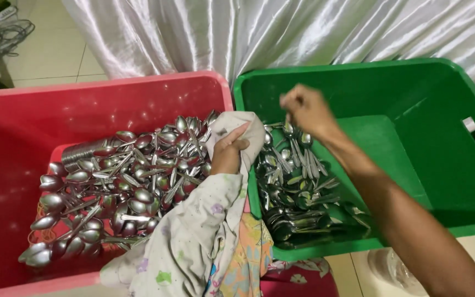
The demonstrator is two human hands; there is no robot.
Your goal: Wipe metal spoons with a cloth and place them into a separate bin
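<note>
Spoon (288, 128): metal, pinched at the top of its handle by the right hand (305, 109), bowl end hanging down just over the heap of spoons in green crate (298, 190). Right hand fingers curled together around the handle, arm coming in from lower right across the crate's front rim.

Cloth (237, 129): whitish, bunched up, gripped by the left hand (230, 151). Fingers closed on a fold of it, thumb on top. Sits right at the seam between the two crates, draped over both inner rims. Left sleeve is pale, printed with small coloured shapes.

Green crate (413, 82): plastic, on the right, handle slot in its right wall. Spoons piled in the left half of its floor; right half bare green.

Red crate (17, 115): plastic, on the left, touching the green one side by side. Holds a much larger heap of spoons (122, 181), jumbled, bowls facing all ways. A stack of nested spoons lies at the heap's upper left.

Behind both crates: shiny white draped fabric (281, 33). Tile floor (45, 55) at upper left with a few cables. Lower right, a clear plastic bag (394, 269) on the floor.
</note>
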